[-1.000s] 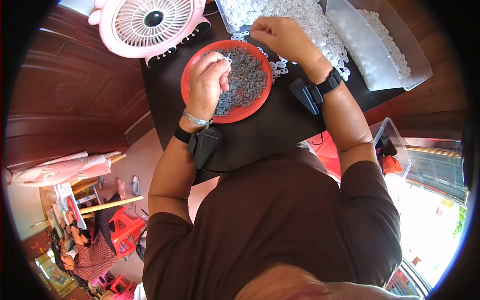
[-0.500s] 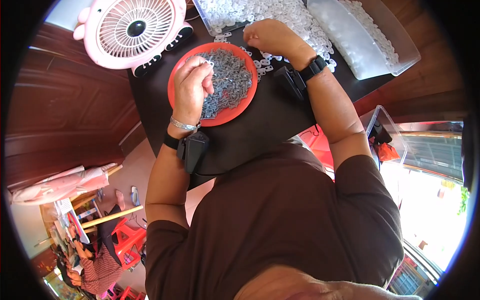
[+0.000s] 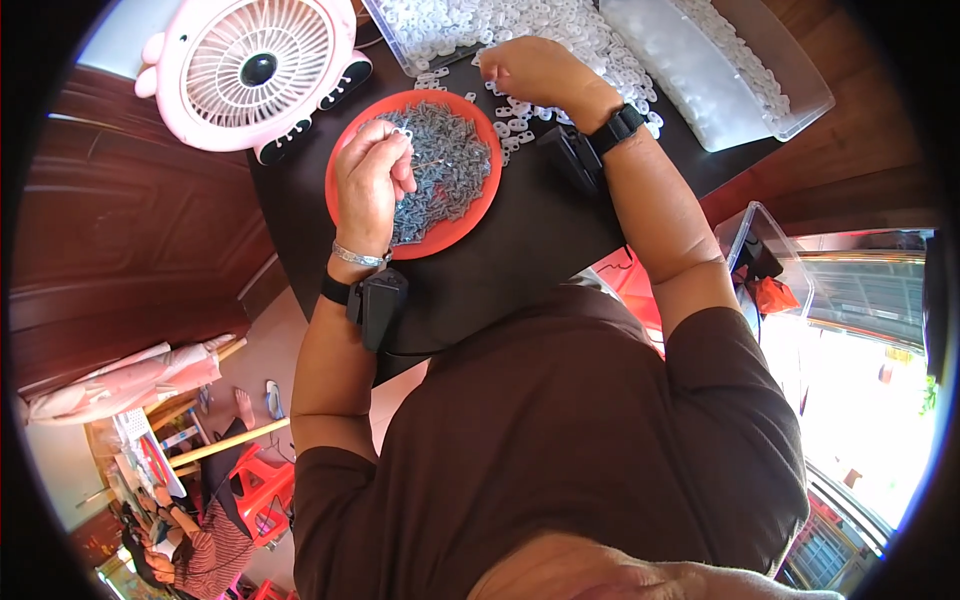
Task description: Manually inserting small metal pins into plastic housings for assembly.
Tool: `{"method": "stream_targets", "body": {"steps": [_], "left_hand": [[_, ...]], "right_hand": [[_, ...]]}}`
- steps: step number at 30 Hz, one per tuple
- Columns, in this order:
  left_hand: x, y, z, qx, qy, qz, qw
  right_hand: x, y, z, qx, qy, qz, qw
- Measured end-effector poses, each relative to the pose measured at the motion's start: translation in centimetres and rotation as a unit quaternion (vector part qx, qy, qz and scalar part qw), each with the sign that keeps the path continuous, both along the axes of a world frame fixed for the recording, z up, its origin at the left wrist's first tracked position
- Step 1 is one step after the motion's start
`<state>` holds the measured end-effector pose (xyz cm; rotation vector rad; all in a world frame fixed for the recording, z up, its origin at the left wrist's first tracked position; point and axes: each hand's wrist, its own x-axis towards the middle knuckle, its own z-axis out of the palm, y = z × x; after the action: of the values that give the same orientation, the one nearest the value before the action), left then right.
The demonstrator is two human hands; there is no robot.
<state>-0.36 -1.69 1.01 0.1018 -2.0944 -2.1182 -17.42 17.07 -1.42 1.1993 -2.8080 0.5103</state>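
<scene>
A round red plate [image 3: 470, 225] heaped with small grey metal pieces [image 3: 450, 165] sits on a black table [image 3: 500, 270]. My left hand [image 3: 368, 185] hovers over the plate's left side, fingers pinched on one small grey piece. My right hand [image 3: 535, 70] rests further back among a spread of small white plastic rings [image 3: 520, 25], fingers curled on them; whether it holds one I cannot tell. Both wrists carry black strapped devices.
A pink desk fan [image 3: 255, 70] stands at the table's back left. A clear plastic bin [image 3: 740, 75] with more white pieces lies at the back right. Another clear box [image 3: 765, 270] sits lower right beside the table. Dark wooden panels lie to the left.
The view has shifted so the table sits lower and further right in the picture. My left hand stays pinched over the plate; my right hand stays among the white rings.
</scene>
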Motion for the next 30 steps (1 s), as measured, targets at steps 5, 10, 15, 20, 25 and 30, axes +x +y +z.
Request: {"method": "stream_targets", "body": {"steps": [5, 10, 15, 20, 25, 30], "left_hand": [[-0.1, -0.1, -0.1, 0.007, 0.000, -0.003, 1.000], [0.1, 0.1, 0.1, 0.002, -0.005, 0.007, 1.000], [0.1, 0.3, 0.1, 0.012, -0.006, 0.001, 1.000], [0.3, 0.2, 0.2, 0.011, -0.008, -0.009, 1.000], [0.3, 0.1, 0.0, -0.015, -0.008, -0.020, 1.000], [0.3, 0.1, 0.2, -0.022, -0.007, -0.019, 1.000]], "right_hand": [[-1.4, 1.4, 0.4, -0.086, 0.092, -0.071, 0.989], [-2.3, 3.0, 0.8, -0.028, 0.188, -0.226, 0.955], [-2.2, 2.7, -0.1, 0.024, 0.176, -0.210, 0.962], [-2.3, 2.2, 0.2, -0.072, 0.027, -0.086, 0.993], [-3.1, 2.3, -0.7, -0.114, -0.006, -0.052, 0.992], [-2.7, 2.1, -0.5, -0.179, 0.104, -0.073, 0.976]]}}
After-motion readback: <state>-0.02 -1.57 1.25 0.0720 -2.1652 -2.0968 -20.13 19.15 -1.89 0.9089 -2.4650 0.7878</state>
